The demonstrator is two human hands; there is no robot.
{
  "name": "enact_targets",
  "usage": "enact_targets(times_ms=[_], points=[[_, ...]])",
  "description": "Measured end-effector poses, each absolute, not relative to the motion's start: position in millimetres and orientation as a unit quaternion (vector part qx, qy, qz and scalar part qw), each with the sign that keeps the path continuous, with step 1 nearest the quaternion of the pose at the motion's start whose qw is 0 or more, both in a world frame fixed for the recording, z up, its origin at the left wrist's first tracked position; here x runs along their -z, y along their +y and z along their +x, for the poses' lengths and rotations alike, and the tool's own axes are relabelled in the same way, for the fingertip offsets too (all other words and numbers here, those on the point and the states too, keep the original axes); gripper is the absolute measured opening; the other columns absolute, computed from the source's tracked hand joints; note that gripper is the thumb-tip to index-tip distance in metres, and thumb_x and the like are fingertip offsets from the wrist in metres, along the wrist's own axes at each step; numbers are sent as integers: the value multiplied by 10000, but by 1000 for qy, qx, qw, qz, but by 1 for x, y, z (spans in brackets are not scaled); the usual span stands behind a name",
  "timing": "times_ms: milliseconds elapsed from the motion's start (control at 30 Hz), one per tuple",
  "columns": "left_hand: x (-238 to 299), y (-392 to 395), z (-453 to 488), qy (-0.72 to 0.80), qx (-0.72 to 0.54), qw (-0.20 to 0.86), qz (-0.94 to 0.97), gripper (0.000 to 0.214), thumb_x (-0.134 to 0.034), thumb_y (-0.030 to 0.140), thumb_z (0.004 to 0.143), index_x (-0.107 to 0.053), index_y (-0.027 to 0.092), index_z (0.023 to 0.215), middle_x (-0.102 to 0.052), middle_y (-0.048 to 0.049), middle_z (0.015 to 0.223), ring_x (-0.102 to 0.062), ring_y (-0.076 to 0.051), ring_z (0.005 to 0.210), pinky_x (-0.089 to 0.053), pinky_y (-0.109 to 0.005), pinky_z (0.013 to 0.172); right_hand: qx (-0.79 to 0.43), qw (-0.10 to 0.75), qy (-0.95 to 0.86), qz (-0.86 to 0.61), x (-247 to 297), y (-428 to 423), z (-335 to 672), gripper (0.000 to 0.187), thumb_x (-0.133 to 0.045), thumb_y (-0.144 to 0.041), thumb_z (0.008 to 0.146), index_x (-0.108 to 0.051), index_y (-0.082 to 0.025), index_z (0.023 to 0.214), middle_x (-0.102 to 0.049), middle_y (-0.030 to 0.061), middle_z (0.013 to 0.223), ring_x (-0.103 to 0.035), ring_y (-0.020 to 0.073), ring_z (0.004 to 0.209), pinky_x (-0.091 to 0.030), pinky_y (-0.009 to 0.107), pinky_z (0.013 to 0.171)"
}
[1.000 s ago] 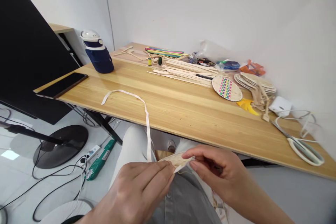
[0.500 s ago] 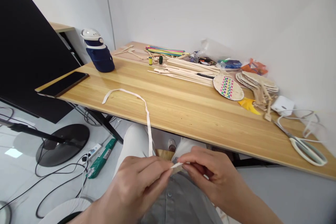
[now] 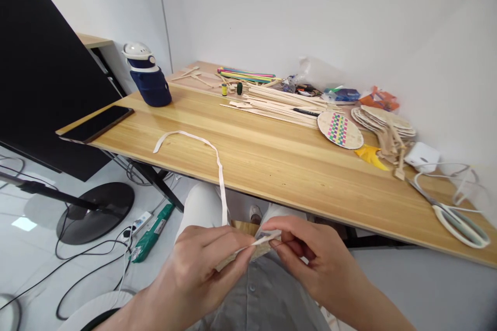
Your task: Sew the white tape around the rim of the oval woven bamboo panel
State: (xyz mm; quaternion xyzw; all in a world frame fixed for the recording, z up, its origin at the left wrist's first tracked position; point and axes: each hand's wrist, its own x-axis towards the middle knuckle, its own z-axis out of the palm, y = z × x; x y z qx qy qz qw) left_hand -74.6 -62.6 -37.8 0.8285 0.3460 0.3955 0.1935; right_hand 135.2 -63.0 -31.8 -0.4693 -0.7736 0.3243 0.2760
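Note:
Both hands meet over my lap, below the front edge of the wooden table (image 3: 295,176). My left hand (image 3: 202,274) pinches a small woven straw piece (image 3: 248,254) and the near end of a long white ribbon (image 3: 219,168). The ribbon runs up over the table edge and loops across the tabletop to the left. My right hand (image 3: 310,258) is closed in a pinch on the same straw piece from the right, fingertips almost touching those of the left hand.
On the table: a dark phone (image 3: 97,123), a navy and white bottle (image 3: 149,80), a pile of wooden sticks (image 3: 279,103), a checked woven fan (image 3: 339,129), stacked plain fans (image 3: 382,123), scissors (image 3: 454,212). A black screen (image 3: 42,72) and floor cables stand at the left.
The hands have drawn a little closer together and risen slightly. The straw piece has tilted and now shows below the left fingers. The ribbon on the table has barely shifted.

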Motion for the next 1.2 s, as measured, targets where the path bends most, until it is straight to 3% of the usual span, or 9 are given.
enact_targets(times_ms=[233, 400, 600, 833, 1033, 1200], points=[[36, -61, -77, 359, -429, 208, 803, 134, -620, 74, 848, -677, 185, 897, -742, 19, 759, -684, -76, 623, -495, -128, 581, -245, 328, -788, -460, 34, -60, 137, 134, -548, -158, 904, -674, -189, 872, -578, -29, 625, -455, 74, 490, -336, 186, 451], [41, -61, -79, 336, -460, 201, 797, 394, -652, 44, 821, -623, 182, 1190, -771, -13, 930, -728, -95, 789, -533, -115, 714, -173, 383, -807, -415, 40, -63, 137, 140, -538, -89, 882, -650, -168, 909, -533, -37, 610, -434, 65, 464, -337, 174, 436], [43, -60, -79, 299, -427, 295, 801, 344, -611, 3, 841, -662, 184, 1129, -742, -42, 1012, -704, -116, 879, -544, -150, 768, -144, 380, -817, -410, 45, -65, 139, 142, -540, -75, 873, -637, -168, 920, -527, -36, 626, -456, 64, 486, -351, 164, 451], [47, -56, -81, 327, -377, 428, 754, 293, -498, 70, 925, -648, 222, 1125, -683, -56, 1088, -640, -164, 1015, -528, -255, 856, -174, 360, -805, -439, 46, -64, 134, 129, -541, -105, 886, -648, -176, 878, -520, -39, 618, -449, 64, 490, -348, 166, 467], [50, -53, -81, 328, -383, 415, 757, 273, -547, 84, 899, -662, 219, 1107, -695, -57, 1081, -647, -168, 1006, -524, -262, 860, -225, 354, -774, -474, 50, -64, 133, 117, -547, -172, 896, -656, -189, 855, -505, -44, 601, -435, 77, 489, -334, 180, 462], [53, -53, -79, 351, -399, 383, 756, 359, -596, 112, 879, -641, 229, 1216, -711, -61, 1087, -668, -163, 968, -533, -245, 821, -340, 329, -687, -551, 52, -59, 135, 177, -544, -296, 893, -664, -187, 823, -466, -33, 580, -413, 107, 518, -330, 210, 477]])
